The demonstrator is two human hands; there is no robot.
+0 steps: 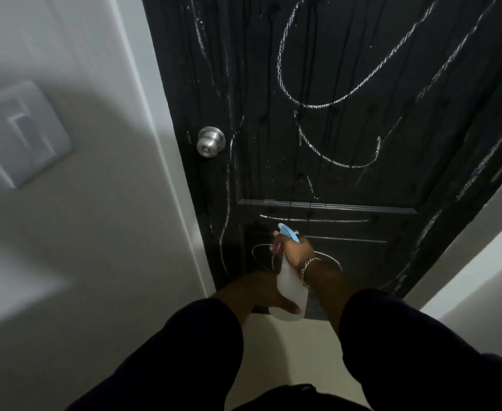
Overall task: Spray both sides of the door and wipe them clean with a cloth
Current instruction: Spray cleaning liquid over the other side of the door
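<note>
Right hand (295, 250), fingers (276, 247) curled round the neck of the bottle (291, 289), nozzle pointed at the lower panel of the door (347, 129). Left hand (261, 292) below it, thumb out against the bottle's base; whether those fingers grip, I cannot tell. A bracelet (308, 269) hangs on the right wrist. The black door is scrawled with white loops and streaked with drips. Knob (210, 141) on its left edge, a switch (21, 134) on the white wall (80, 247) beside.

Right hand (295, 250) curled in a grip, left hand (261, 292) spread open below it.
</note>
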